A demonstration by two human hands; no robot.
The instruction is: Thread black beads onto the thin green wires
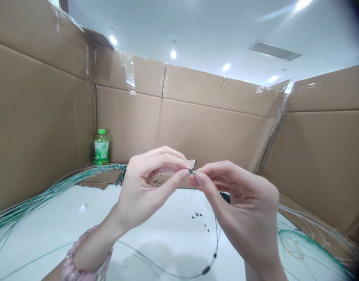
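Observation:
In front of me, level with the chest of the box, my left hand (156, 183) and my right hand (238, 203) meet almost tip to tip. Between them sits a small dark green piece (192, 171) on a thin cord; whether it is a knot or a bead is too small to tell. Thumb and forefinger of my left hand pinch it from the left. My right hand pinches the pale cord end beside it. Below hangs a thin green cord (167, 271) in a loop, carrying a cluster of black beads (206, 269) and another black bead (215, 255).
Loose black beads (197, 215) lie scattered on the white table (164, 218). Bundles of green cords (50, 191) run along the left, with more coils (296, 234) at right. A green bottle (101, 148) stands in the corner. Cardboard walls (197, 121) enclose the table.

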